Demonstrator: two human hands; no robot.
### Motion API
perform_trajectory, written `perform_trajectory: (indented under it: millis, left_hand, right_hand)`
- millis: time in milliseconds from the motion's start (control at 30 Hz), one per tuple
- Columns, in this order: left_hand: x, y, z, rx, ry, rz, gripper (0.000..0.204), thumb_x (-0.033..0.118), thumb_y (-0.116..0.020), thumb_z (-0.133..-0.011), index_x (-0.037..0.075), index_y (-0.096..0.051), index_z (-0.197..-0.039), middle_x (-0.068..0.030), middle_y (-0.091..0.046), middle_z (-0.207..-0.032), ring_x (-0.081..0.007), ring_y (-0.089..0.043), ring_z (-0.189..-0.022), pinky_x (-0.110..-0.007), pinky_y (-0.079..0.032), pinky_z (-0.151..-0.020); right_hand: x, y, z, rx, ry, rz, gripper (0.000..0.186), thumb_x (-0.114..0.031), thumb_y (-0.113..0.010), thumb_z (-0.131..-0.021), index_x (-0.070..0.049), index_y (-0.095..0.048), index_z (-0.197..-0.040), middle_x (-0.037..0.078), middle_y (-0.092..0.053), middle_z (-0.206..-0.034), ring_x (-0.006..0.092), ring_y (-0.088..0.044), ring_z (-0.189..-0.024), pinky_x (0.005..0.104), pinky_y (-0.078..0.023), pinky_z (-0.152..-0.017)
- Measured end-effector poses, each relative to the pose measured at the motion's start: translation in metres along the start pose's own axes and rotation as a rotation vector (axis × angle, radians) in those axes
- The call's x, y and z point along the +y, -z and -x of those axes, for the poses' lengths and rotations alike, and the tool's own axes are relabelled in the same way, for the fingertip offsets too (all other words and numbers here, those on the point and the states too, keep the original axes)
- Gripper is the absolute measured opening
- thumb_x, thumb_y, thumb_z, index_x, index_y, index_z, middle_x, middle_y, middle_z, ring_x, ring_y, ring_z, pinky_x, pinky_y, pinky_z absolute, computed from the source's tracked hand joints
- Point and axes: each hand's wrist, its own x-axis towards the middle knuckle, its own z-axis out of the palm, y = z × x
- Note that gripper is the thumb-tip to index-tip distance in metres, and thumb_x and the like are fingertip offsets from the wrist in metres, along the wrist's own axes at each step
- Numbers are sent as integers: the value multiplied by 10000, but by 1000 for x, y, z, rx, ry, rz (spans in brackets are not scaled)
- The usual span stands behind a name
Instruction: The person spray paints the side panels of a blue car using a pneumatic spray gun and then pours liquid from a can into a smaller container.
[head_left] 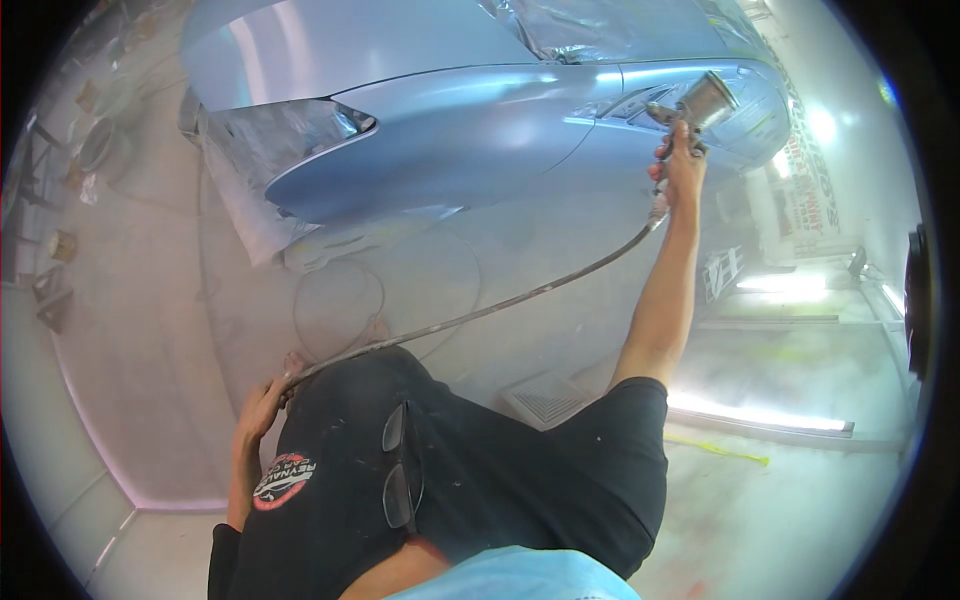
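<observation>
My right hand (pixel 684 172) is wrapped round the handle of a spray gun (pixel 706 104) with a metal cup, held out at arm's length before the far right part of a blue car (pixel 460 135). A hose (pixel 520 297) runs from the bottom of the gun down to the left across my body. My left hand (pixel 262 404) is closed round that hose at hip height, with its fingers partly hidden. The car's side is glossy blue, and its wheel opening (pixel 265 135) and windows (pixel 570 30) are covered with masking sheet.
Loops of hose (pixel 340 300) lie on the dusty floor by my feet. Buckets (pixel 63 245) and other items stand along the left side. Lit tubes (pixel 760 413) line the wall at the right, and a floor vent (pixel 545 400) shows beside my legs.
</observation>
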Motion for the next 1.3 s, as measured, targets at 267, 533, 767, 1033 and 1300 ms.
perform_trajectory:
  millis: [267,533,767,1033,1300]
  left_hand:
    - [21,-16,-16,-70,-93,135,476,467,-506,-988,34,-640,-841,16,-529,-729,-88,-452,-702,-262,-381,-641]
    - [-33,23,-26,60,11,6,544,537,-503,-964,47,-627,-766,5,-528,-678,-96,-446,-642,-274,-337,-583]
    - [-76,67,-9,106,87,-135,546,538,-508,-949,54,-609,-718,4,-517,-641,-111,-444,-607,-295,-354,-575]
    - [-104,86,22,154,168,-198,515,488,-505,-953,33,-613,-737,-18,-531,-639,-127,-473,-587,-314,-382,-552]
    - [-77,60,14,157,165,-232,511,485,-508,-958,37,-613,-737,-14,-532,-640,-123,-474,-596,-311,-380,-557]
  right_hand:
    - [9,35,-41,374,176,65,505,-478,-611,-965,26,-638,-988,95,-607,-680,179,-569,-397,288,-422,-344]
    - [23,-46,95,133,65,44,476,-442,-578,-995,31,-633,-976,59,-587,-677,127,-553,-423,268,-398,-369]
    - [27,-174,262,-155,-41,-164,264,-285,-590,-1008,-30,-655,-1027,12,-562,-681,78,-516,-476,246,-391,-402]
    - [38,-280,379,-579,-202,-247,518,-442,-723,-897,13,-637,-1130,120,-696,-782,208,-622,-721,369,-504,-739]
    - [72,-212,311,-415,-262,-449,374,-361,-657,-964,-6,-645,-1081,27,-591,-675,91,-550,-522,267,-426,-451]
